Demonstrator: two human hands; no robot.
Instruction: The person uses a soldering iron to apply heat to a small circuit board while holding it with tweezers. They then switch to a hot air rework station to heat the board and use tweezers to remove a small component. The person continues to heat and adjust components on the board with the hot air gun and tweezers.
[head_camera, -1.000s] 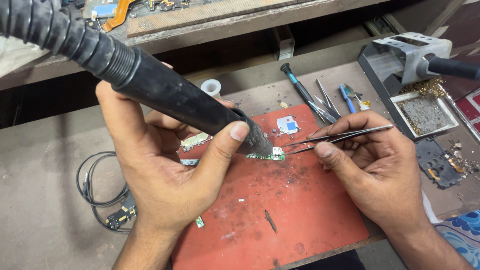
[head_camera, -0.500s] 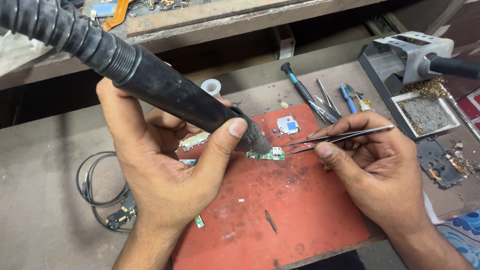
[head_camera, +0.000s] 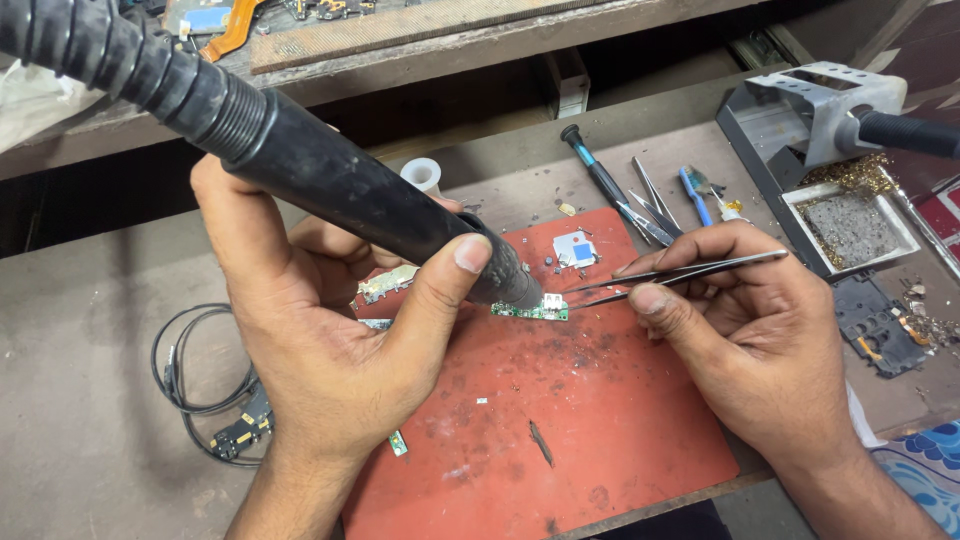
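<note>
My left hand (head_camera: 330, 330) grips a thick black hot-air wand (head_camera: 340, 190) with a ribbed hose, its nozzle pointing down at a small green circuit board (head_camera: 532, 311) on a red work mat (head_camera: 600, 430). My right hand (head_camera: 760, 350) holds metal tweezers (head_camera: 680, 275) whose tips reach the silver connector at the board's right end. A second small metal-shielded board (head_camera: 388, 284) lies just behind my left fingers.
Screwdriver (head_camera: 595, 170), spare tweezers (head_camera: 650, 205) and a blue tool (head_camera: 695, 195) lie behind the mat. A grey soldering stand (head_camera: 810, 110) with a tray (head_camera: 860, 225) sits at right. A black cable with small part (head_camera: 200, 400) lies at left. A white roll (head_camera: 422, 175) stands behind.
Almost nothing differs; both hands stay in place, the wand nozzle and tweezer tips remaining at the small green board.
</note>
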